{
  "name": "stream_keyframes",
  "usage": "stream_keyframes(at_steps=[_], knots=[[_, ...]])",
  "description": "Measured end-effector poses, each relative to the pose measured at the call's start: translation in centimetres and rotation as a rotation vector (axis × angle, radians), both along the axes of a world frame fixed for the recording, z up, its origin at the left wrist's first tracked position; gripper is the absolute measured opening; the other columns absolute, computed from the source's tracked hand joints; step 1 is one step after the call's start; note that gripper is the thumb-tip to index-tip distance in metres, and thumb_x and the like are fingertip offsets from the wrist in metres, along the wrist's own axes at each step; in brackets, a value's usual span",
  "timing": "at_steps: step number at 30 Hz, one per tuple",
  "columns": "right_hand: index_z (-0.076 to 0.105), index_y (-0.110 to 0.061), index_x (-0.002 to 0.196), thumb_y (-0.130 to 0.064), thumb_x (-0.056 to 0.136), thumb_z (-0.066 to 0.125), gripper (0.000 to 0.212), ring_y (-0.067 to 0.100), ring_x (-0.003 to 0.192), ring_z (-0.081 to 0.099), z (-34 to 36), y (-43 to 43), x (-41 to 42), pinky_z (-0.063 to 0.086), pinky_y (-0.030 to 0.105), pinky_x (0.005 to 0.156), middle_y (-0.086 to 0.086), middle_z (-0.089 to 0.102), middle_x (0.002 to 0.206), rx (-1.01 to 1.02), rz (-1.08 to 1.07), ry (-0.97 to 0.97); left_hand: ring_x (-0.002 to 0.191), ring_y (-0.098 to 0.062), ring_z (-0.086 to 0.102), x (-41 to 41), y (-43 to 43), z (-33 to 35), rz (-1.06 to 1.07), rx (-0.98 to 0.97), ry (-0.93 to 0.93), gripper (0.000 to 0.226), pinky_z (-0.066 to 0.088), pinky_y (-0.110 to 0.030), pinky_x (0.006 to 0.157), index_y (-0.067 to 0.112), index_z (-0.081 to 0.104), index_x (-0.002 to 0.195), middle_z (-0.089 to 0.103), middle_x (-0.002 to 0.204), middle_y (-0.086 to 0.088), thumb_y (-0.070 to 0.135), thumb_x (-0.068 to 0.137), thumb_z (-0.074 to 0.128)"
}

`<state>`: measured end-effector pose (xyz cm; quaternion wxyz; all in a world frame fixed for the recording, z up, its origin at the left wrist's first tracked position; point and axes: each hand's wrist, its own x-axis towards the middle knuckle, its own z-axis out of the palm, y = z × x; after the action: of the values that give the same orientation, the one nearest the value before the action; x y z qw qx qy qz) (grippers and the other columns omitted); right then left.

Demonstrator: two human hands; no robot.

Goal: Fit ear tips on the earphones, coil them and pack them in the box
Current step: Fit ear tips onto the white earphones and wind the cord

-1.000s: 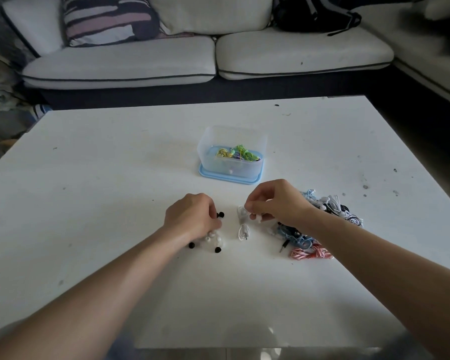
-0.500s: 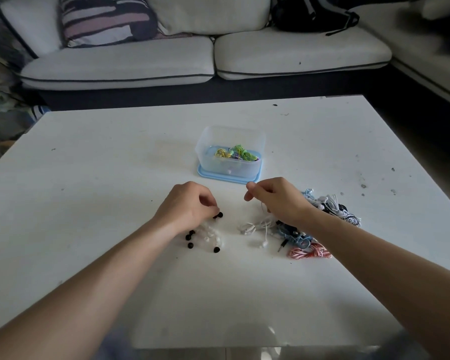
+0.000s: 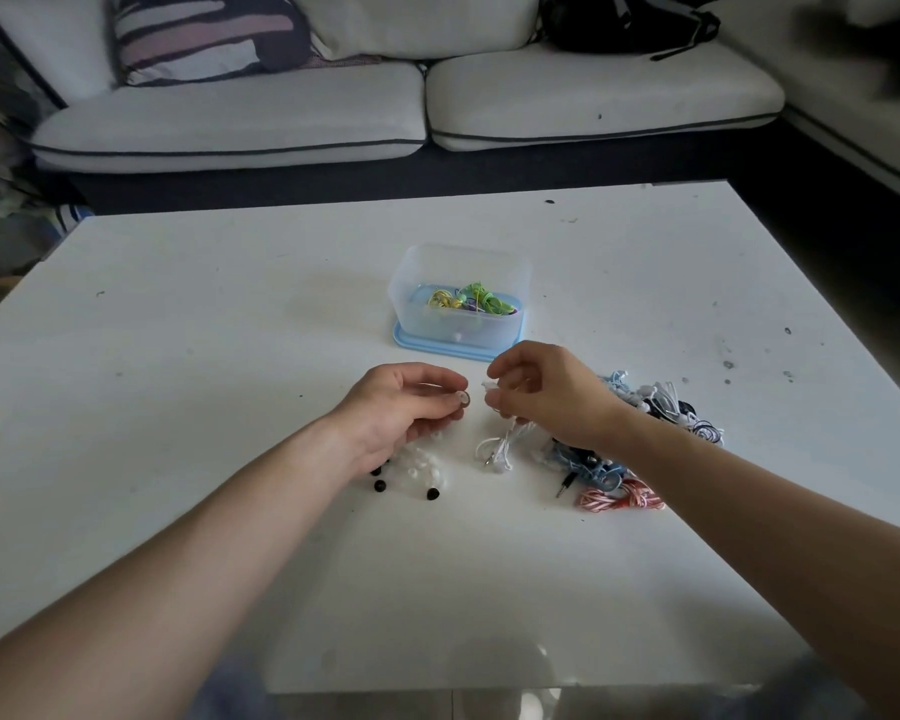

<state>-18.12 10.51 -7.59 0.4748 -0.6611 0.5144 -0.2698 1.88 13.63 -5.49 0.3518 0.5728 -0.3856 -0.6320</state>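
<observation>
Above the white table, the left hand pinches an ear tip and the right hand pinches a white earphone. Loose tips lie under the left wrist, tangled earphones to the right, and the box beyond.

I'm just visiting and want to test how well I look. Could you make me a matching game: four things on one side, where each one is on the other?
Things:
1. coiled green and yellow earphones
2. red-and-white striped cable bundle
3. small round ear tip
4. white wired earphone

Places:
A. held in the right hand
B. pinched in the left hand
C. inside the clear plastic box
D. lying on the white table

Pairs: 1-C, 2-D, 3-B, 4-A.
</observation>
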Motion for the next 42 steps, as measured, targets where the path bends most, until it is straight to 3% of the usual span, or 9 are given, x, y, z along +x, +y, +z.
stream_keyframes(at_steps=[6,12,17,20,35,42], knots=[[0.073,-0.011,0.095,-0.01,0.085,0.076,0.01,0.012,0.072,0.065,0.12,0.06,-0.12,0.056,0.026,0.068,-0.001,0.072,0.079,0.018,-0.019,-0.102,0.075,-0.016,0.073,-0.54,-0.14,-0.18,0.055,0.04,0.127,0.022,0.058,-0.021,0.069,0.004,0.069,0.095,0.074,0.085,-0.01,-0.013,0.082,0.065],[0.076,-0.01,0.102,-0.008,0.09,0.071,0.013,0.011,0.075,0.066,0.27,0.35,-0.08,0.058,0.024,0.072,0.01,0.076,0.084,0.029,0.004,-0.127,0.073,-0.016,0.073,-0.59,-0.22,-0.39,0.068,0.026,0.122,0.022,0.058,-0.025,0.076,0.006,0.069,0.092,0.074,0.081,-0.009,-0.013,0.081,0.066],[0.075,-0.007,0.099,-0.003,0.087,0.072,0.012,0.024,0.079,0.069,0.13,0.38,-0.08,0.059,0.038,0.083,0.015,0.076,0.085,0.055,-0.031,-0.167,0.074,-0.017,0.073,-0.69,-0.27,-0.44,0.072,0.022,0.121,0.021,0.059,-0.022,0.069,0.004,0.068,0.093,0.073,0.081,-0.011,-0.013,0.081,0.066],[0.074,-0.006,0.093,-0.002,0.085,0.074,0.009,0.023,0.075,0.068,0.26,0.43,-0.11,0.058,0.043,0.085,0.017,0.075,0.083,0.068,-0.045,-0.177,0.073,-0.017,0.073,-0.74,-0.26,-0.44,0.071,0.018,0.131,0.021,0.059,-0.022,0.069,0.004,0.067,0.094,0.074,0.082,-0.012,-0.013,0.081,0.066],[0.073,-0.002,0.093,-0.001,0.086,0.073,0.007,0.022,0.073,0.066,0.51,0.64,-0.16,0.058,0.045,0.084,0.022,0.074,0.084,0.1,-0.062,-0.18,0.075,-0.018,0.074,-0.67,-0.25,-0.68,0.036,-0.021,0.113,0.018,0.059,-0.021,0.071,0.003,0.069,0.094,0.074,0.083,-0.012,-0.011,0.087,0.061],[0.074,-0.003,0.094,-0.004,0.087,0.074,0.008,0.017,0.07,0.066,0.69,0.47,-0.38,0.058,0.036,0.08,0.019,0.074,0.081,0.147,-0.023,-0.198,0.074,-0.017,0.074,-0.73,-0.25,-0.55,0.006,-0.039,0.085,0.016,0.057,-0.02,0.065,0.005,0.068,0.091,0.075,0.081,-0.011,-0.01,0.084,0.065]])
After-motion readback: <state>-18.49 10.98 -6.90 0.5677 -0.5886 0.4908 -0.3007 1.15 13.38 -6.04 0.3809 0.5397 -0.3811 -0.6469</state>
